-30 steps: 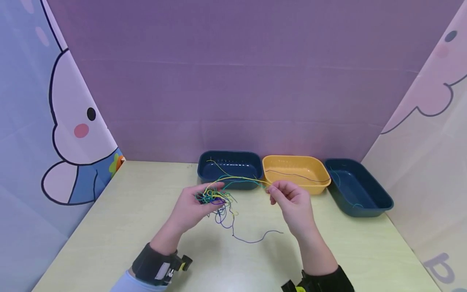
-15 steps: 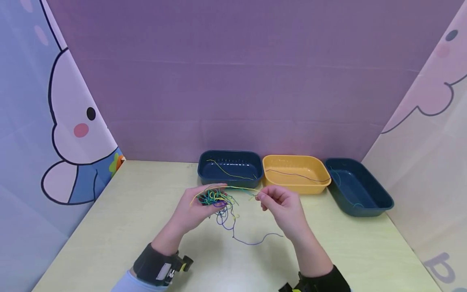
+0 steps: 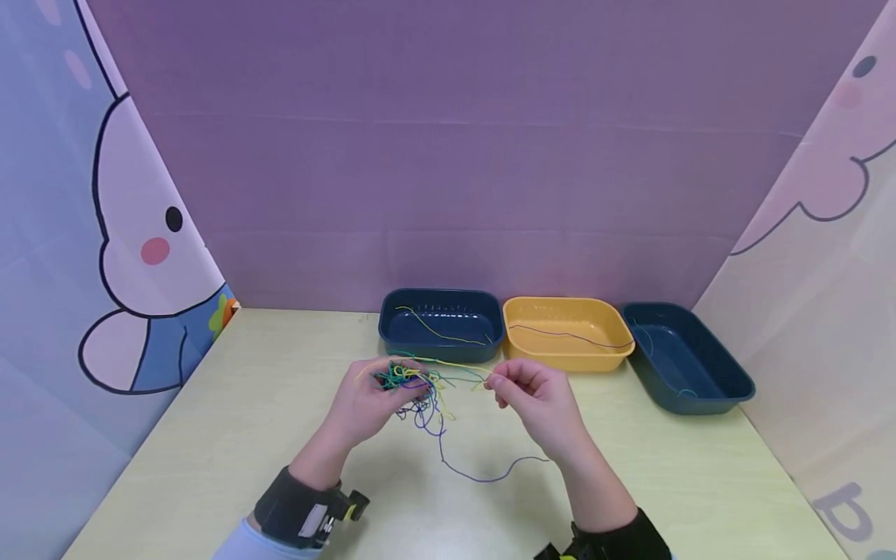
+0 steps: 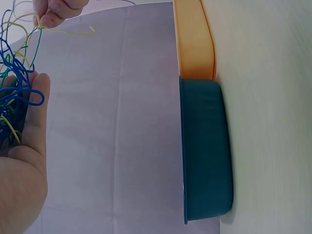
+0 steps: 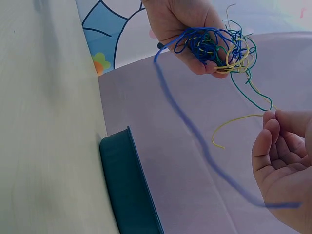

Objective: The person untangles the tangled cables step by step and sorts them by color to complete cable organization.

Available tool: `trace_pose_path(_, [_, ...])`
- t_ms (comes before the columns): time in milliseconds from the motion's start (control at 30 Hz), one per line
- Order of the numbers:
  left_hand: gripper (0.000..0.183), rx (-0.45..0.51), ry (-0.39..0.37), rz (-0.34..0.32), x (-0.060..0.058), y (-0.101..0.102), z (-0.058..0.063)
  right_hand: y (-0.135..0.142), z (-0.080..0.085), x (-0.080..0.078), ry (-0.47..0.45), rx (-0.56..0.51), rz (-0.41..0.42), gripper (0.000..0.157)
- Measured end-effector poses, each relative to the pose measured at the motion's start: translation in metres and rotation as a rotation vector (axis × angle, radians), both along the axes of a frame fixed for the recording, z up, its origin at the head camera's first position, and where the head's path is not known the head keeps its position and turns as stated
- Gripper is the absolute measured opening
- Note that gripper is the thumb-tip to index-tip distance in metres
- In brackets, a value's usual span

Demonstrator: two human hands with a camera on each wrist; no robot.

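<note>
A black band (image 3: 295,512) is on the left wrist and a second black band (image 3: 623,537) is on the right one. A long blue string (image 3: 483,480) hangs in a wavy line between the arms. It comes out of a messy ball of strings (image 3: 409,377), blue, green and yellow. The left hand (image 3: 364,400) holds the ball between thumb and fingers, up over the pale table (image 3: 245,420). The right hand (image 3: 539,404) pinches a yellow string (image 3: 455,363) that goes across to the ball. A green string (image 5: 246,97) reaches the same fingertips, but I can't tell if they pinch it too. Behind the hands are three boxes: a dark blue box (image 3: 441,355) with a yellow thread (image 3: 441,334), a yellow box (image 3: 567,362) with a purple thread (image 3: 567,335), and a slanted blue box (image 3: 707,406) with a green thread (image 3: 649,340). At the back hangs a purple cloth (image 3: 448,155)
</note>
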State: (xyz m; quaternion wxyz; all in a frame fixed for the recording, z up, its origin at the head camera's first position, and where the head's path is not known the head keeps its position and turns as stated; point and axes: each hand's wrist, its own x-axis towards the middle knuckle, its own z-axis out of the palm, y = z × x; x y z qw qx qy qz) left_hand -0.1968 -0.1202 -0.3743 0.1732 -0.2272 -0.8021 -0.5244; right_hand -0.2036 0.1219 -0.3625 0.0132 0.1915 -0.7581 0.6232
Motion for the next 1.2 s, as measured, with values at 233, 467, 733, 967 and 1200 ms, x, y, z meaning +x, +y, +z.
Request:
trace_pose_path(233, [0.012,0.011,-0.005,-0.013,-0.002,-0.002,-0.001,0.002,-0.004,-0.003,0.007,-0.006,0.028,0.01])
trace_pose_path(467, [0.015,0.109,-0.124,0.006,-0.02,-0.021,-0.023,0.016,-0.018,-0.017,0.041,0.001,0.028,0.017])
trace_pose_path(733, [0.023,0.214,-0.135,0.162,-0.022,-0.064,-0.018,0.052,-0.013,-0.028,0.098,-0.014,-0.106,0.026])
trace_pose_path(967, [0.025,0.257,-0.17,0.275,-0.019,-0.082,-0.011,0.087,-0.01,-0.033,0.138,-0.025,-0.243,0.03])
trace_pose_path(1200, [0.027,0.285,-0.184,0.27,-0.019,-0.081,-0.009,0.097,-0.01,-0.034,0.099,-0.024,-0.306,0.032])
